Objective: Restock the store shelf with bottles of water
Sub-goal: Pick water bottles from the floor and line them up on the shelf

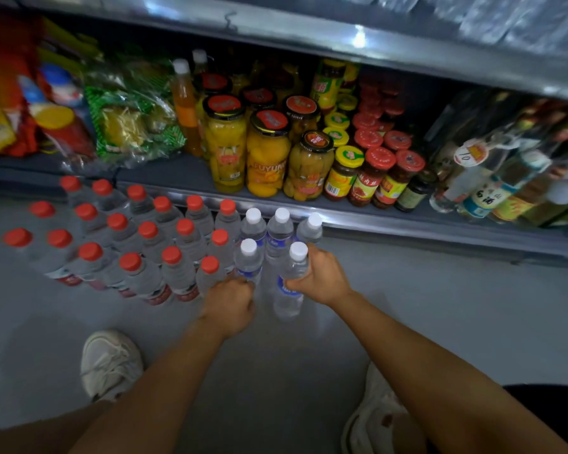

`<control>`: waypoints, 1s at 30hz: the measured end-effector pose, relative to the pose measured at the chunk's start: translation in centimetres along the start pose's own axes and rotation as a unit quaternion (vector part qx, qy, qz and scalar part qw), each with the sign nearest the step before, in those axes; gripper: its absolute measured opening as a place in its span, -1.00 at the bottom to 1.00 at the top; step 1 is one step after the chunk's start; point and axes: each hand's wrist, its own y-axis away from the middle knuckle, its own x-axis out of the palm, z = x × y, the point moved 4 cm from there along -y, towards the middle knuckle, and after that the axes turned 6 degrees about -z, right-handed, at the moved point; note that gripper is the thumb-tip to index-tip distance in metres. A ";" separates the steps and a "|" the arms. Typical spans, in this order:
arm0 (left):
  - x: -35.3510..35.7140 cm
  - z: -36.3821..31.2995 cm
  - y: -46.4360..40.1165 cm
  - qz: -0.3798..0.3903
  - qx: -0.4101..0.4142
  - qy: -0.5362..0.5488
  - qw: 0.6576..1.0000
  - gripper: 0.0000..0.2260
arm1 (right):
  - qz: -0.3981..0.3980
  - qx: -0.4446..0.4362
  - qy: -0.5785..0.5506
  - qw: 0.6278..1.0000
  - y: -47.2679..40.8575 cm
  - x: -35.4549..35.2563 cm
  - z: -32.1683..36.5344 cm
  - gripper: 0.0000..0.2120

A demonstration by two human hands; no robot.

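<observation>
at frame centre the right hand [322, 276] grips a white-capped bottle [291, 283] on the floor [440, 316], the left hand [230, 303] seemingly curled on its neighbour [249, 262]; next, seat both squarely in the row.

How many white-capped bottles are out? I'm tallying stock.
5: three in a back row, one front-left, one gripped by the right hand.

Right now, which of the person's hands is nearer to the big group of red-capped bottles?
Left. The left hand is right beside the red-capped bottles, at their near corner. The right hand is farther off, gripping a white-capped bottle.
</observation>
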 end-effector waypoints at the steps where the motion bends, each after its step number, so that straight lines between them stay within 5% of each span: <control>1: -1.0 -0.3 0.2 -0.010 0.004 -0.002 1.000 -0.76 | -0.002 -0.007 0.001 1.000 0.4 -0.9 0.4 -0.55; 21: -34.4 -3.0 -4.9 -0.329 0.058 -0.106 0.937 -0.72 | -0.195 -0.222 -0.042 0.954 -2.7 -30.4 22.5 -0.59; 30: -43.5 -0.3 -9.3 -0.386 0.050 -0.112 0.915 -0.68 | -0.254 -0.245 -0.034 0.935 -8.6 -38.9 31.5 -0.74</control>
